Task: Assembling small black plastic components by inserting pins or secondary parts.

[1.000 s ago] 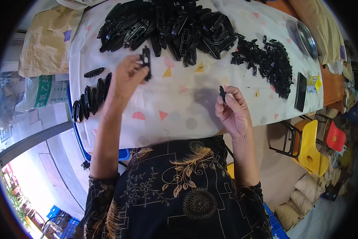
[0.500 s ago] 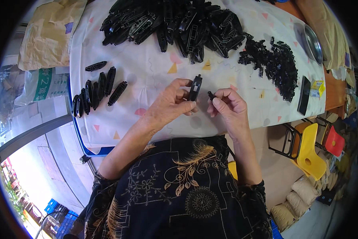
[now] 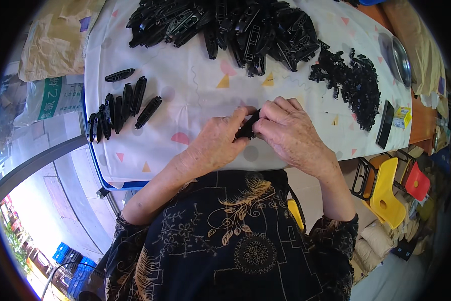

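Observation:
My left hand [image 3: 211, 141] grips a long, narrow black plastic part [image 3: 246, 130] between thumb and fingers, tilted above the near middle of the table. Against its right end, the fingers of my right hand [image 3: 294, 131] are closed and pressed. The small black piece that was in this hand is now hidden by the fingers, so how it meets the part cannot be seen. To the left lies a loose row of similar black parts [image 3: 117, 111]. A big heap of such parts [image 3: 240, 37] covers the far middle, and a pile of small black pieces [image 3: 363, 93] lies right of it.
The table has a white patterned cloth [image 3: 160, 160]. At its right are a black flat bar [image 3: 385, 124], a yellow box [image 3: 402, 117] and a round metal dish [image 3: 400, 62]. A brown paper sack [image 3: 55, 40] stands at the far left; yellow chairs [image 3: 386, 195] stand to the right.
My right hand has come left and turned over, bringing the small piece against the long part. My left hand has tilted the part. The view has shifted slightly.

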The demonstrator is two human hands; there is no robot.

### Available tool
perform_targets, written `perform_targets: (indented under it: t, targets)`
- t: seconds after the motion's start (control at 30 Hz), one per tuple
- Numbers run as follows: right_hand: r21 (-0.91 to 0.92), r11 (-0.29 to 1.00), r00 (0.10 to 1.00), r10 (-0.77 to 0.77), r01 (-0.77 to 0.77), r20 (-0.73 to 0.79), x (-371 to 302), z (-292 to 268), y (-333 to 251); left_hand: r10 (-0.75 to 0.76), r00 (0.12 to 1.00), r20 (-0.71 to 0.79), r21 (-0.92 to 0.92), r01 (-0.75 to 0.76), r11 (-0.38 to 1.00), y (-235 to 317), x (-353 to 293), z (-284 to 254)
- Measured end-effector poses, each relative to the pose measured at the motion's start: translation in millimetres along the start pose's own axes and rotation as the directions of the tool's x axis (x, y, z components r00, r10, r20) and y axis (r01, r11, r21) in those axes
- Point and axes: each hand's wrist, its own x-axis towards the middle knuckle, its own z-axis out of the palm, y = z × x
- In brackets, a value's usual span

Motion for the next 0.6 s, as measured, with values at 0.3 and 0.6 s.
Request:
perform_targets:
  t: [0.3,0.6]
  targets:
    - [-0.013,0.999,0.996,-0.047,0.048,0.072,16.6,2.2,7.9,-0.075,0.997,-0.023,-0.108,0.072,0.992,-6.4,2.1,-0.4]
    - [0.957,0.161,0.776,0.624,-0.243,0.092,17.3,44.1,3.8,-0.213,0.972,-0.103,-0.515,0.132,0.847,-2.8,9.9,-2.5]
